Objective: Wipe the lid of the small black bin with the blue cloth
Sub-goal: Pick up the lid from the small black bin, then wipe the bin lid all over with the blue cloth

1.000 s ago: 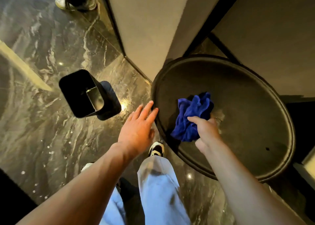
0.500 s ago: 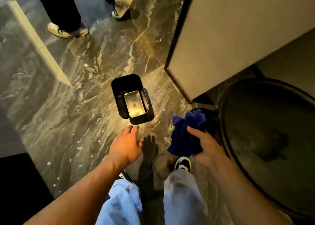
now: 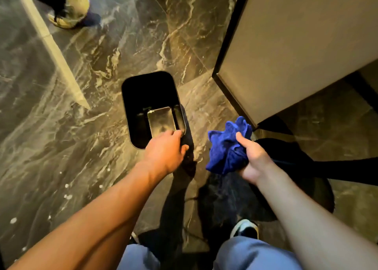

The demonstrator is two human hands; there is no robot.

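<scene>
Bin (image 3: pixel 143 97) stands on the marble floor (image 3: pixel 61 147) at frame centre, its metal lid flap (image 3: pixel 161 120) toward the near edge. Left hand (image 3: pixel 163 153) rests on the bin's near rim, fingers curled over the edge. Right hand (image 3: pixel 252 159), lower right of centre, has its grip clamped on the bunched blue cloth (image 3: pixel 227 147), held clear of the bin.
</scene>
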